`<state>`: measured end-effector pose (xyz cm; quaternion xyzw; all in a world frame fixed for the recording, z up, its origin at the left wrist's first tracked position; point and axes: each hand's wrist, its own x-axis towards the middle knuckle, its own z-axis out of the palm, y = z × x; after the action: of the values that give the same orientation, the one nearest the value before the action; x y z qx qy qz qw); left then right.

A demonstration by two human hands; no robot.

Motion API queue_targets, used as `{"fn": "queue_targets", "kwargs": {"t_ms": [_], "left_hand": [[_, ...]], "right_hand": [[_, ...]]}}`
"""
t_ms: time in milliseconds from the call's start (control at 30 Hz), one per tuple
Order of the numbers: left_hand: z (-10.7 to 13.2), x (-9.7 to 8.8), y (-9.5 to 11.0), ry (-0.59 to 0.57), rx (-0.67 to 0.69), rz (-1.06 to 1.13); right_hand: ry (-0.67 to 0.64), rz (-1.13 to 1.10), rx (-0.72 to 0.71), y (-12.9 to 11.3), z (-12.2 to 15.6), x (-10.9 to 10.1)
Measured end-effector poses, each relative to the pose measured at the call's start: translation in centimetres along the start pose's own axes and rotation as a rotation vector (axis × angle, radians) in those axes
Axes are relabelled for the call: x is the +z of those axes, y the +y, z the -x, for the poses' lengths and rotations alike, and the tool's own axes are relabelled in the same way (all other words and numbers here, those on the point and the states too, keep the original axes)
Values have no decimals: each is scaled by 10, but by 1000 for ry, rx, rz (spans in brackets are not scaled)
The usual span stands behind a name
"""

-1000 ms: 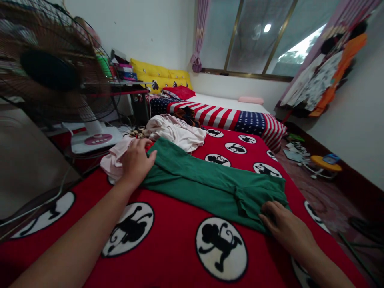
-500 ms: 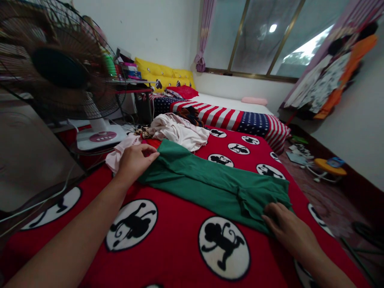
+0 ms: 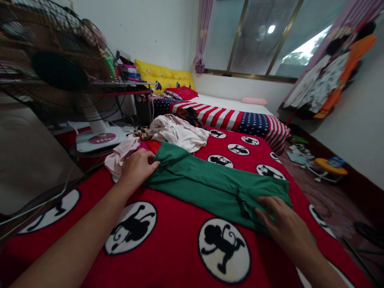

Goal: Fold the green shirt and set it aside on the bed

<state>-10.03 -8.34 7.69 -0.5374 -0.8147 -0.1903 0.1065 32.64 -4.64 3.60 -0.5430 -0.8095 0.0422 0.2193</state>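
A green garment (image 3: 204, 180), seemingly a pair of trousers folded into a long strip, lies across the red blanket (image 3: 177, 248) with its monkey-print ovals. At the strip's left end my left hand (image 3: 138, 166) is closed, thumb and fingers pinching the edge of the cloth. Over the right end hovers my right hand (image 3: 282, 220), fingers bent and thumb apart, gripping nothing that I can see. Small creases run through the cloth beside the right hand. Beyond the left end lie a crumpled white garment (image 3: 180, 132) and a pale pink one (image 3: 120, 154).
A standing fan (image 3: 102, 138) and a cluttered desk (image 3: 135, 91) are at the left. Behind is another bed with a flag-patterned cover (image 3: 222, 118) and a yellow cushion (image 3: 156, 70). Clothes (image 3: 333, 84) hang at the right, above a yellow stool (image 3: 330, 166).
My right hand has lifted off the garment's right end and its fingers have loosened. My left hand has shifted slightly down and left at the other end.
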Motion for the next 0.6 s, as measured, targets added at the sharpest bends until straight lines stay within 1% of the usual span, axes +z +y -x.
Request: {"fn": "queue_targets", "kwargs": {"t_ms": [67, 133, 167, 200, 233, 267, 333, 367, 400, 433, 500, 567, 600], "left_hand": [[7, -5, 18, 55, 51, 47], [16, -7, 42, 37, 113, 163], [21, -6, 56, 1, 158, 254], [27, -4, 69, -58, 212, 369], [32, -2, 81, -144, 271, 507], [38, 1, 92, -249, 322, 662], [45, 6, 107, -466, 375, 950], [48, 7, 111, -531, 370, 1047], [49, 7, 112, -540, 350, 1104], [48, 6, 111, -497, 320, 1122], [44, 4, 105, -318, 260, 1095], [37, 2, 98, -155, 224, 1052], [33, 2, 95, -105, 219, 1033]], "right_hand": [[-16, -246, -4, -32, -7, 5], [-95, -611, 21, -69, -15, 16], [-149, -827, 63, -87, -19, 24], [-204, -1051, 116, -103, -23, 33], [-217, -1238, 198, -118, -27, 43], [-226, -1378, 290, -129, -30, 52], [-209, -1549, 401, -143, -36, 68], [-207, -1586, 433, -146, -38, 73], [-210, -1601, 460, -147, -40, 77], [-215, -1600, 492, -147, -43, 78], [-218, -1570, 575, -143, -49, 73], [-167, -1540, 594, -135, -58, 59], [-120, -1528, 571, -128, -63, 48]]}}
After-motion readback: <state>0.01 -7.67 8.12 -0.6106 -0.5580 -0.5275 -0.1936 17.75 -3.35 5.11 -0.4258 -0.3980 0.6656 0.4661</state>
